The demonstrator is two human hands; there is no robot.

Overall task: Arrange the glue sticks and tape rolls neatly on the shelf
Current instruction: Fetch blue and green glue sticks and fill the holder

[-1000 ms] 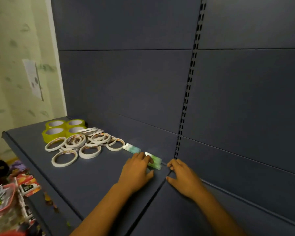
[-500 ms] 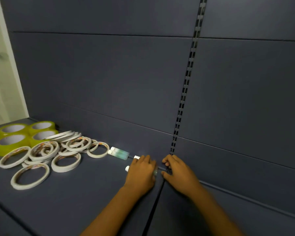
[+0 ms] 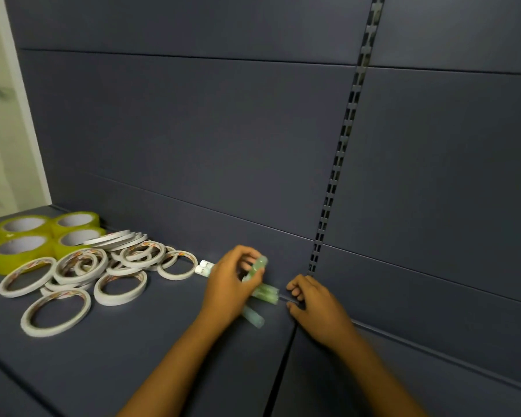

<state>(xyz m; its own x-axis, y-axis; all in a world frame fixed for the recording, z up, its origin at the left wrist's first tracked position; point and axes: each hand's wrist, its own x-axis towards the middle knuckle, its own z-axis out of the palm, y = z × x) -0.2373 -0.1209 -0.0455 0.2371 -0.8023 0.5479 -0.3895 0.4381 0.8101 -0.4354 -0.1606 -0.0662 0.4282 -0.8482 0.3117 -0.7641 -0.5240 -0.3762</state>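
Several pale green glue sticks lie on the dark shelf (image 3: 133, 356) near the back panel. My left hand (image 3: 229, 284) grips one glue stick (image 3: 257, 267) lifted at an angle. A pair of glue sticks (image 3: 268, 291) lies flat just right of that hand, and another glue stick (image 3: 253, 317) pokes out below it. Two white caps (image 3: 204, 266) show to the hand's left. My right hand (image 3: 313, 305) rests on the shelf with curled fingers, beside the flat sticks' ends. Thin white tape rolls (image 3: 82, 269) lie scattered and overlapping at the left.
Several wide yellow tape rolls (image 3: 21, 245) stand at the far left of the shelf. A slotted upright (image 3: 343, 145) runs down the back panel. A seam (image 3: 283, 356) divides the shelf boards between my hands. A pale wall (image 3: 0, 115) is at the left.
My left hand has lifted one glue stick off the shelf, uncovering others beneath it. The right hand stays by the seam. The view has shifted right and closer.
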